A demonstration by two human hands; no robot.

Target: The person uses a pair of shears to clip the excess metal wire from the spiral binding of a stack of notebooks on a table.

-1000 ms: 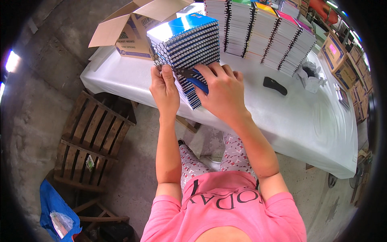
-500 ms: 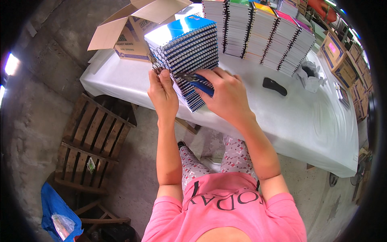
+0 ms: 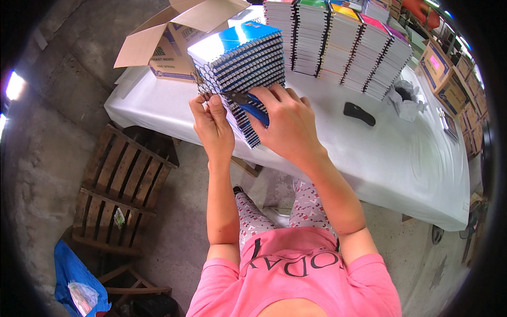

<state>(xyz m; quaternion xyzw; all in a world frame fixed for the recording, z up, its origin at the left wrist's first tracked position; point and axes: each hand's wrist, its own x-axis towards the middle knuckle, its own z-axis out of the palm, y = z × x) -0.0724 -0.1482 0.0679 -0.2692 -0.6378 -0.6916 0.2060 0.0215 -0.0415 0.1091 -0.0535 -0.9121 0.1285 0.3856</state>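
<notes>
A tall stack of spiral-bound notebooks (image 3: 248, 66) with a glossy blue cover on top stands at the near edge of the table. My right hand (image 3: 290, 124) is closed around blue-handled pliers (image 3: 256, 110), whose dark jaws point left and lie across the stack's near corner. Beside that corner my left hand (image 3: 214, 129) pinches at loose dark wire coil ends (image 3: 205, 87) that stick out from the bindings. The jaw tips are close to my left fingertips; whether they grip a wire is too small to tell.
An open cardboard box (image 3: 174, 55) stands left of the stack. Several coloured notebook stacks (image 3: 338, 47) line the table's back. A black object (image 3: 359, 113) and a crumpled plastic bag (image 3: 406, 100) lie on the white-covered table (image 3: 391, 158). A wooden slatted chair (image 3: 119, 185) is at the left.
My right hand and the pliers have shifted slightly left and up, bringing the jaws nearer my left fingertips. My left fingers have moved a little around the wire ends.
</notes>
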